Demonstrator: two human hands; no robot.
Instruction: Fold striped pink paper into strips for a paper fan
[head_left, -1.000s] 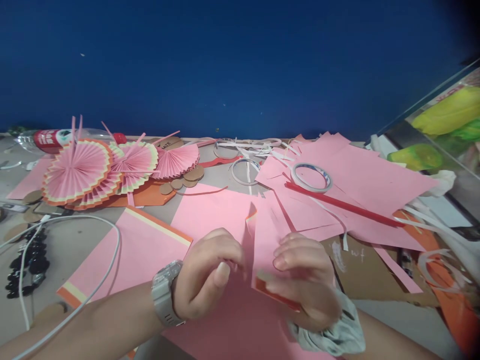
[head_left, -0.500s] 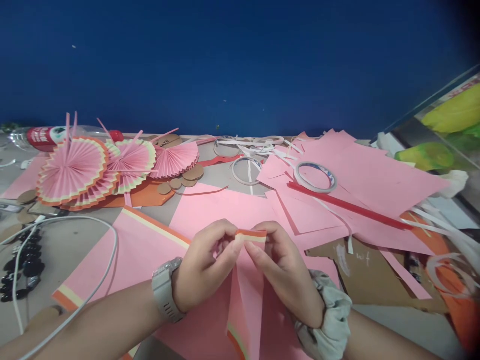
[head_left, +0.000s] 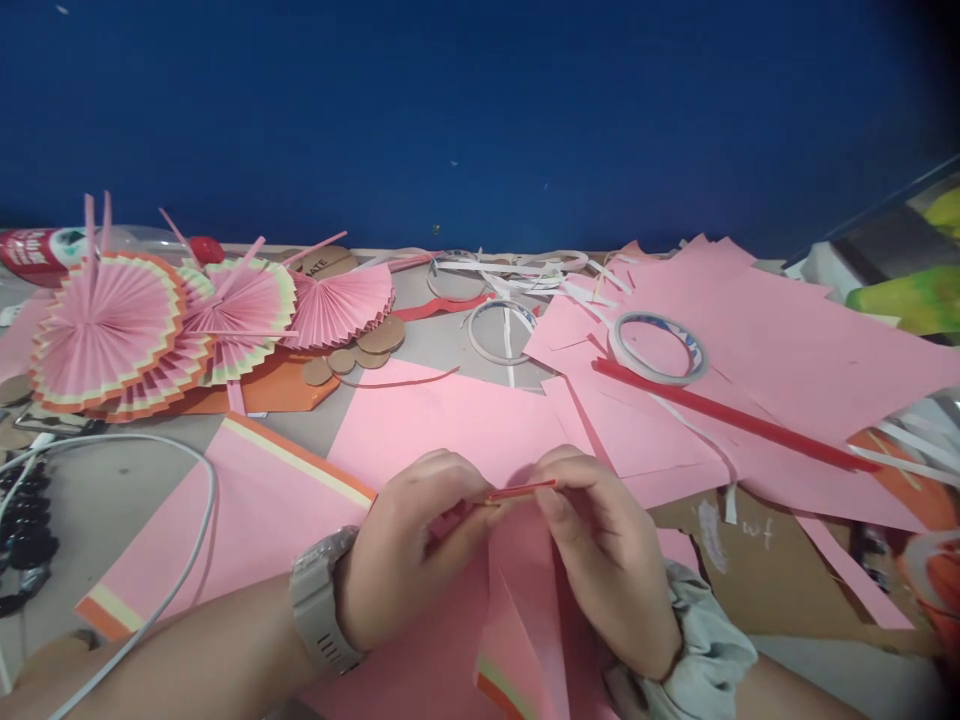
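The left hand [head_left: 412, 550] and right hand [head_left: 611, 565] pinch pink paper [head_left: 523, 590] between fingers [head_left: 435, 487], its far end newly tipped edge-on, banding barely visible there.

So the person's got both hands on a folded pink strip [head_left: 525, 605] with orange-and-yellow ends, left hand [head_left: 412, 550] and right hand [head_left: 611, 560] pinching its far edge from either side. Chunky watch [head_left: 324, 600] on the left wrist, pale scrunchie [head_left: 697, 640] on the right. Pretty messy table tbh: pleated pink fans [head_left: 105, 335] over on the left by a bottle [head_left: 30, 255], tape roll [head_left: 660, 378] and red strip [head_left: 735, 415] lying on pink sheets [head_left: 780, 340] to the right.
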